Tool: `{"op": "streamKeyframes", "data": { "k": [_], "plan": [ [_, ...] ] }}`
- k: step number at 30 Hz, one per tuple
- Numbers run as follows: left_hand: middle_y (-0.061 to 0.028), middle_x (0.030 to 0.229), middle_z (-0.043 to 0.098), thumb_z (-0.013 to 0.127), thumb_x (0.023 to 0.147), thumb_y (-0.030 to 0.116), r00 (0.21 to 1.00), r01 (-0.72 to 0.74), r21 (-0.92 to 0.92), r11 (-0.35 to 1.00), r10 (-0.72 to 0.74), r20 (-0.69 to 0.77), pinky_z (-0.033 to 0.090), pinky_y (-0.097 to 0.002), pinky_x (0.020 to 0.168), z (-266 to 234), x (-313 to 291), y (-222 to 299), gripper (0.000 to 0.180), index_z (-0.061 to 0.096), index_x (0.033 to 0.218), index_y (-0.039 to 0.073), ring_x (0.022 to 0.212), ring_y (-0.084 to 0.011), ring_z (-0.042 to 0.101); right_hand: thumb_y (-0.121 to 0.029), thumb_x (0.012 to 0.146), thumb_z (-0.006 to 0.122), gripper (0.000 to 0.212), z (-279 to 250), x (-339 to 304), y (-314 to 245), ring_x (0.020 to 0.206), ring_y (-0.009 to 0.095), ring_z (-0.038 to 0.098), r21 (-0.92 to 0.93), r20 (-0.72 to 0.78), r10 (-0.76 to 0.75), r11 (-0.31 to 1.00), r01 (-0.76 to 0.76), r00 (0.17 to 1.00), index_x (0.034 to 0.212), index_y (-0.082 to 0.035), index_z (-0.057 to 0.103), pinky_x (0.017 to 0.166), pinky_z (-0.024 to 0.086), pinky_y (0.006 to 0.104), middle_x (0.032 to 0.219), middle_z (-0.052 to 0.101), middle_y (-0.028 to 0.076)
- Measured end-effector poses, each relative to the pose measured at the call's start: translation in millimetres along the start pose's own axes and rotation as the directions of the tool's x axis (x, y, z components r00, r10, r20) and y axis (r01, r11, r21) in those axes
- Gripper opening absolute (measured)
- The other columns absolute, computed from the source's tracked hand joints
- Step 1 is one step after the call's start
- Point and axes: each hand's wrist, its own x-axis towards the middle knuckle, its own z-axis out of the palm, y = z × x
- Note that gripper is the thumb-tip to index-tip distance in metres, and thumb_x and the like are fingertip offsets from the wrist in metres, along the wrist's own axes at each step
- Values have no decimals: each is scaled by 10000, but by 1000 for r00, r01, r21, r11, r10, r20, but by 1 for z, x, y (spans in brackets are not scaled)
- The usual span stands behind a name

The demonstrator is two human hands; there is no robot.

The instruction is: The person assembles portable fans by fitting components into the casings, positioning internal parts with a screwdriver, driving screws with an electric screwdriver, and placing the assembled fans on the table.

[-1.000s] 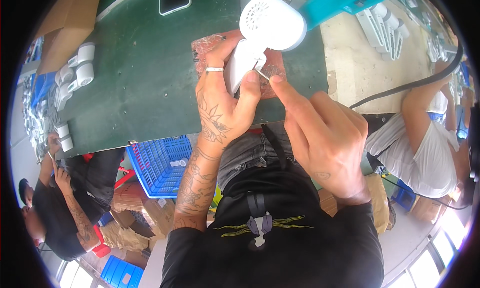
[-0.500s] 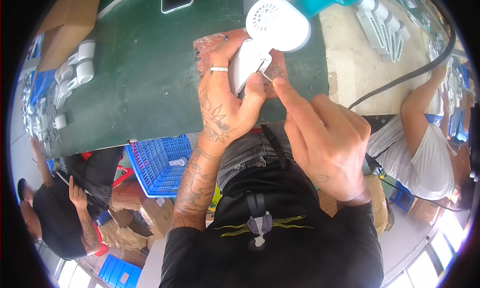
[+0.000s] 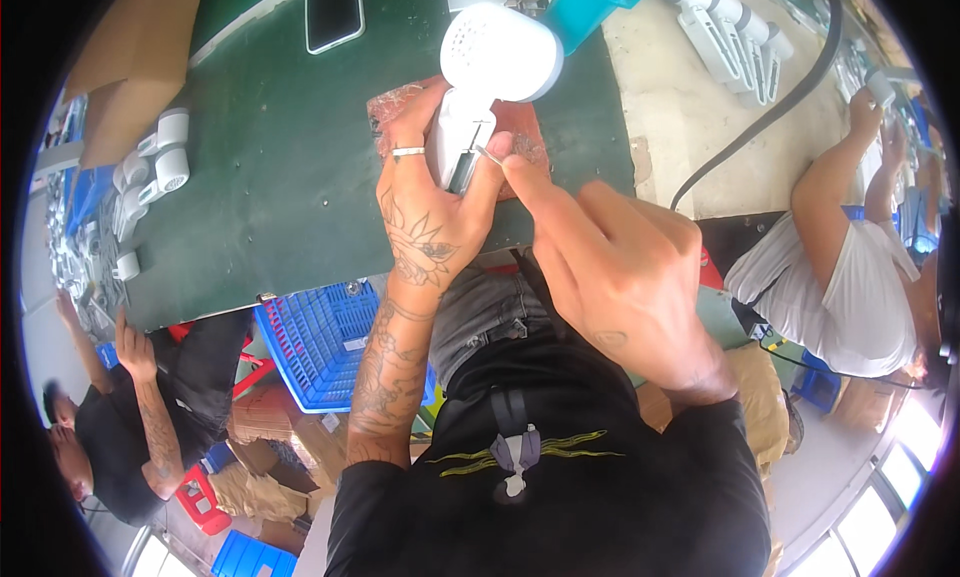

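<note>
A white hair-dryer-shaped device [image 3: 505, 52] with a round, vented head lies over a worn reddish mat [image 3: 535, 127]. My left hand [image 3: 435, 202] is closed around its handle, the thumb along the near side. The handle has an open slot facing up. My right hand [image 3: 615, 262] is closed, index finger pointing at the slot, and pinches a thin pale metal-looking piece [image 3: 487, 154] whose tip reaches the handle beside my left thumb. The piece's exact kind is too small to tell.
A phone [image 3: 334, 12] lies on the green worktop [image 3: 270, 147]. A teal object [image 3: 595, 12] and a black cable [image 3: 765, 122] are beyond. Similar white devices [image 3: 730, 32] stand right, white parts [image 3: 165, 152] left. A blue basket [image 3: 325, 352] sits below the edge. Co-workers are on both sides.
The device and both my hands have shifted left in view and the device has turned slightly. The thin piece stays by the handle slot. The whole view has shifted a little.
</note>
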Motion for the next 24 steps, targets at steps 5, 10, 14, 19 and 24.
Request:
{"op": "streamKeyframes", "data": {
  "k": [5, 10, 14, 19, 24],
  "plan": [
    [-196, 1223, 705, 825, 882, 240, 991, 134, -108, 985, -136, -11, 542, -429, 962, -1, 2, 4, 588, 553, 1366, 48, 1101, -349, 704, 56, 813, 722, 492, 2, -16, 15, 509, 212, 504, 86, -98, 81, 994, -73, 992, 1278, -103, 741, 498, 431, 362, 657, 461, 58],
    [-176, 1233, 679, 812, 890, 174, 996, 94, -79, 992, -93, 14, 544, -393, 969, -2, 3, 5, 587, 524, 1381, 31, 1102, -277, 692, 75, 831, 700, 498, 3, -12, 9, 545, 223, 539, 90, -17, 29, 996, -27, 999, 1295, -102, 730, 517, 452, 361, 700, 534, 65],
    [-185, 1195, 720, 808, 882, 228, 995, 80, -56, 995, -83, -55, 554, -422, 950, -1, 1, 3, 533, 597, 1342, 60, 1084, -348, 714, 68, 849, 694, 485, 11, -5, 12, 544, 206, 535, 116, -90, 13, 993, -3, 996, 1305, -95, 720, 521, 450, 337, 723, 560, 64],
    [-178, 1145, 740, 777, 900, 197, 998, -6, 173, 985, 17, -60, 585, -404, 867, -23, 9, 12, 383, 698, 1238, 36, 985, -340, 744, 2, 924, 636, 435, 25, -18, 40, 656, 323, 620, 228, -125, 191, 961, -159, 974, 1347, -99, 638, 593, 510, 430, 836, 597, 122],
    [-172, 1018, 765, 772, 889, 166, 997, -52, 264, 963, 64, -37, 598, -399, 804, -39, 9, 6, 357, 713, 1206, 14, 891, -359, 751, -50, 1021, 560, 321, 53, -23, 78, 899, 377, 621, 117, -84, 349, 934, -338, 933, 1337, -37, 613, 801, 504, 492, 980, 605, 189]
  ]
}}
